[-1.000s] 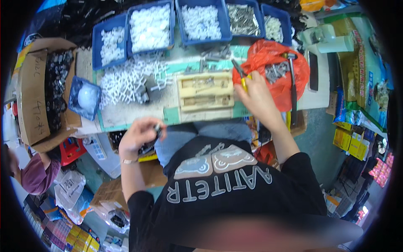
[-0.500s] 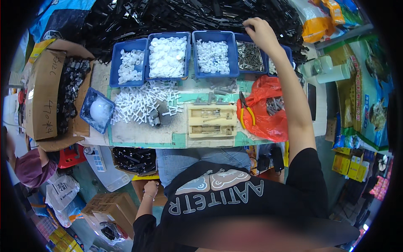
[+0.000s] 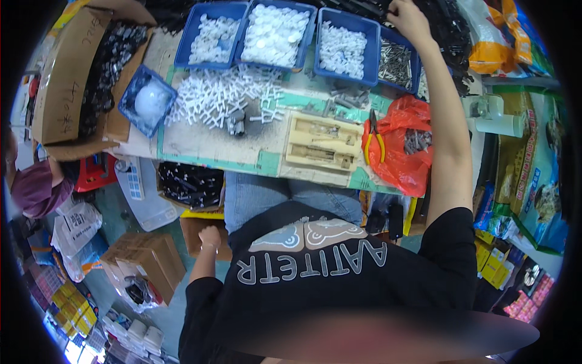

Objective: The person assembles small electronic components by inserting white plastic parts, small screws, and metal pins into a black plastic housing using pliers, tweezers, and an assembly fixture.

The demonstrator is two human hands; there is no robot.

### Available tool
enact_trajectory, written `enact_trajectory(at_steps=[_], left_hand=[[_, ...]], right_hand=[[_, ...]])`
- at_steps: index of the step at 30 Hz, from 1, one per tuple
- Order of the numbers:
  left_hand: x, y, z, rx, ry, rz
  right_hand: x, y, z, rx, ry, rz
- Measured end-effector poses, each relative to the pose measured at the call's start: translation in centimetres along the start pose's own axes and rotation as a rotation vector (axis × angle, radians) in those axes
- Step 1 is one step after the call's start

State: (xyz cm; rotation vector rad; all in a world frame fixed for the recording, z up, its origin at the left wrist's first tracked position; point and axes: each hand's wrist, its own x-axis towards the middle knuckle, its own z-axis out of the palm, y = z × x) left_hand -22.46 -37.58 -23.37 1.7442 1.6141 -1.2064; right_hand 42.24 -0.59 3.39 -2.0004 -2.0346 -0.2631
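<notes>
My right hand [image 3: 410, 19] is stretched to the far edge of the view, over the black plastic strips [image 3: 359, 7]. Its fingers are bent, with a gap between thumb and forefinger; nothing shows in them. Below it stands a blue bin of metal pins [image 3: 395, 64]. Down by my left thigh is my left hand [image 3: 210, 237], curled closed, with nothing seen sticking out of it. On the table in front of me lies a cream fixture block [image 3: 322, 141] with slots. Yellow-handled pliers [image 3: 374, 141] rest on a red plastic bag [image 3: 405, 161] beside it.
Blue bins of white plastic caps [image 3: 276, 36] line the table's far side. White branched plastic pieces [image 3: 221, 94] lie in a heap at left, near a small blue bin [image 3: 147, 102]. A cardboard box of black parts [image 3: 66, 79] stands far left, near another person's sleeve [image 3: 42, 189].
The view has tilted, so the table sits higher and slightly turned. My right hand remains over the black strips, further along to the right. My left hand stays closed by my thigh.
</notes>
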Motion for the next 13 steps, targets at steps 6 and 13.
enact_trajectory(at_steps=[6, 13], left_hand=[[-5.7, 1.2, -16.6, -0.039, 0.261, 0.083], [-12.5, 6.5, -35.1, -1.158, 0.334, 0.782]], right_hand=[[-1.0, -3.0, -1.6, 0.366, 0.337, -0.078], [-5.6, -11.3, -1.9, 1.408, 0.266, 0.162]])
